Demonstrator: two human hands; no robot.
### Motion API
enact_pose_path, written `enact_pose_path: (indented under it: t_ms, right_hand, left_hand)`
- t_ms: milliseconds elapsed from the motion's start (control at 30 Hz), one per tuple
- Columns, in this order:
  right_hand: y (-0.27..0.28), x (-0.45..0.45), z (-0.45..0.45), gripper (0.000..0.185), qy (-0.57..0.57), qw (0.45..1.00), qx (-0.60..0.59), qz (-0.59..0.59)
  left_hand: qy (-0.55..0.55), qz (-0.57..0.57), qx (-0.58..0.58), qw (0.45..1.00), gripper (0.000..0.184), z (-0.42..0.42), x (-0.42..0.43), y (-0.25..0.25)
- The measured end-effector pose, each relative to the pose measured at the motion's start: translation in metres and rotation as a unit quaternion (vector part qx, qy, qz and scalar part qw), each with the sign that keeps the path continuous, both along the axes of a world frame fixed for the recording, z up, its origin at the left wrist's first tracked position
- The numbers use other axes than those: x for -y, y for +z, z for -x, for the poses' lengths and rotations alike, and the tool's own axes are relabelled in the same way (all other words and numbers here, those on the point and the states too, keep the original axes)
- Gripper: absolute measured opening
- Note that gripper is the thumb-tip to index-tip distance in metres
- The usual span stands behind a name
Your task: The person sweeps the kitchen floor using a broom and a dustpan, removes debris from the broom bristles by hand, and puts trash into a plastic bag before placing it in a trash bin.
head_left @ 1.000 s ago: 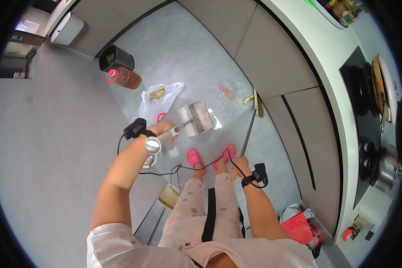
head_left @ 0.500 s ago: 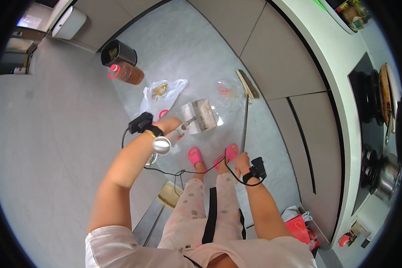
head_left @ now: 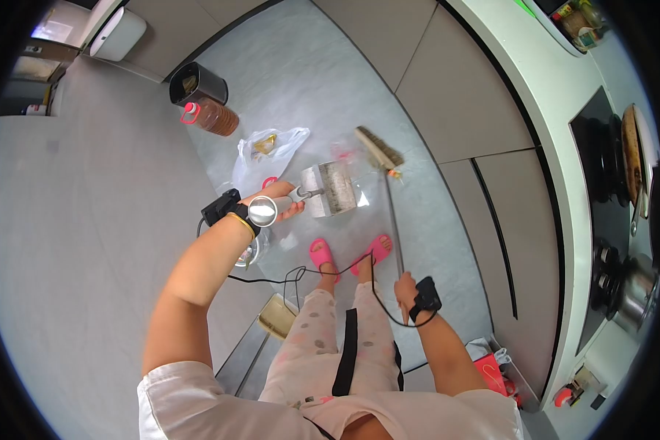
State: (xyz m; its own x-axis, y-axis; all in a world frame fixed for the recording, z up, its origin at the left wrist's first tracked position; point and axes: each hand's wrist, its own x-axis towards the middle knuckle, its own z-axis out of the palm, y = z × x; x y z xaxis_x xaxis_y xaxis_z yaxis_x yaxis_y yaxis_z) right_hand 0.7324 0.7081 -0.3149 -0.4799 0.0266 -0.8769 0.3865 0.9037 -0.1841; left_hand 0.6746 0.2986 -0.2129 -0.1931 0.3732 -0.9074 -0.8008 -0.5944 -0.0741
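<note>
Standing on a grey kitchen floor (head_left: 447, 242), a person (head_left: 308, 374) in pink slippers (head_left: 320, 253) has both hands full. The left hand (head_left: 277, 192) wraps its fingers around the handle of a dustpan (head_left: 339, 192), which sits ahead of the slippers; the right hand (head_left: 405, 291) closes around the stick of a broom (head_left: 394, 224), its brush head (head_left: 378, 149) angled just beyond the pan. Blurred clear wrapping (head_left: 345, 152) lies between the two. Near the dustpan rests a white plastic bag (head_left: 290, 149), with a red-capped bottle (head_left: 216, 119) beside a black bin (head_left: 209, 84) farther off.
</note>
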Motion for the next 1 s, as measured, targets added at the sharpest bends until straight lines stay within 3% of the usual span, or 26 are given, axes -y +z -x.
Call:
enact_pose_path:
  t_ms: [100,167,233,400,567,733,800,833,867,900,967,1000]
  right_hand:
    - [0.036,-0.007,-0.027,0.022,0.033,0.996,0.062,0.054]
    - [0.076,-0.015,-0.022,0.02,-0.035,0.979,0.127,0.156]
    - [0.101,-0.036,-0.026,0.017,-0.135,0.955,0.194,0.18]
    - [0.154,-0.069,-0.046,0.015,-0.161,0.972,0.121,0.12]
    - [0.165,-0.054,-0.04,0.015,-0.267,0.954,0.119,0.072]
    - [0.13,-0.004,-0.057,0.015,-0.357,0.895,0.239,0.115]
    - [0.13,0.002,-0.06,0.014,-0.341,0.901,0.244,0.11]
    - [0.125,-0.006,-0.061,0.014,-0.372,0.868,0.282,0.17]
    - [0.122,-0.014,-0.06,0.014,-0.399,0.829,0.317,0.23]
    - [0.13,-0.019,-0.051,0.014,-0.396,0.831,0.317,0.23]
    - [0.162,-0.027,-0.026,0.018,-0.34,0.858,0.287,0.256]
    - [0.174,-0.027,-0.021,0.016,-0.29,0.889,0.264,0.234]
  left_hand:
    - [0.053,0.008,0.014,0.998,0.014,0.001,-0.014,0.014]
    - [0.077,0.016,0.015,0.997,0.014,-0.002,-0.02,0.018]
    - [0.042,0.037,0.008,0.998,0.015,-0.004,-0.022,0.012]
    - [0.03,0.02,-0.009,0.999,0.013,-0.011,-0.019,-0.002]
    - [0.058,0.019,0.042,0.997,0.015,-0.007,-0.027,0.011]
    - [0.048,0.002,0.027,0.998,0.016,-0.005,-0.031,0.004]
    - [0.07,0.057,-0.048,0.995,0.019,-0.012,-0.03,-0.012]
    - [0.073,0.057,-0.046,0.995,0.019,-0.019,-0.03,-0.018]
    - [-0.028,0.122,-0.18,0.976,0.015,-0.026,-0.03,-0.024]
    - [-0.128,0.184,-0.31,0.924,0.012,-0.029,-0.029,-0.026]
    - [-0.215,0.246,-0.43,0.841,0.012,-0.031,-0.03,-0.018]
    - [-0.121,0.179,-0.247,0.945,0.013,-0.03,-0.035,-0.007]
